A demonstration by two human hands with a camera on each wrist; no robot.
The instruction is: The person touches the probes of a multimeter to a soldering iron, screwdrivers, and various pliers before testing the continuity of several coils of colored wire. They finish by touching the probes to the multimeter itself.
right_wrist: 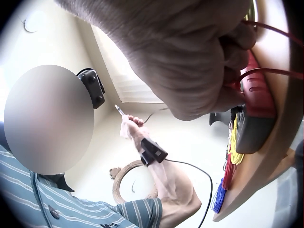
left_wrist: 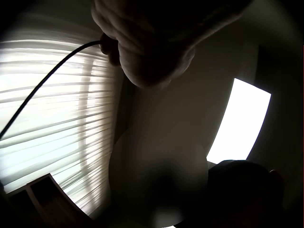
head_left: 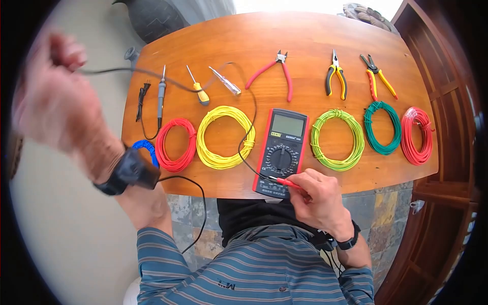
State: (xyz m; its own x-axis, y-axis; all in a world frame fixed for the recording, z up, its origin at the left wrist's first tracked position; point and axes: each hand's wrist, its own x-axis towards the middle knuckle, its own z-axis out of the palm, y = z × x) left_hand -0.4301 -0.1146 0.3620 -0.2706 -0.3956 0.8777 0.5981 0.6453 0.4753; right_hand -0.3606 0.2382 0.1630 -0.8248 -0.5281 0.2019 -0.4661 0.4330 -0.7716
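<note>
My left hand (head_left: 61,96) is raised at the far left, off the table and blurred. It holds a pen-shaped probe (right_wrist: 119,110), seen in the right wrist view, and a thin black lead (head_left: 114,69) runs from it across the table to the multimeter (head_left: 288,124). In the left wrist view the hand is mostly in shadow. My right hand (head_left: 323,198), low over the multimeter's front right corner, pinches a red test-lead end (head_left: 288,182) with a pale tip. Red wire (right_wrist: 270,71) trails from these fingers in the right wrist view.
Coils of blue (head_left: 146,148), red (head_left: 174,145), yellow (head_left: 203,137), yellow-green (head_left: 316,140), green (head_left: 370,127) and red wire (head_left: 408,137) flank the multimeter. Behind lie a soldering iron (head_left: 161,96), screwdriver (head_left: 202,95), clear-handled tester (head_left: 229,84), cutters (head_left: 290,84), pliers (head_left: 329,81) and wire strippers (head_left: 372,79).
</note>
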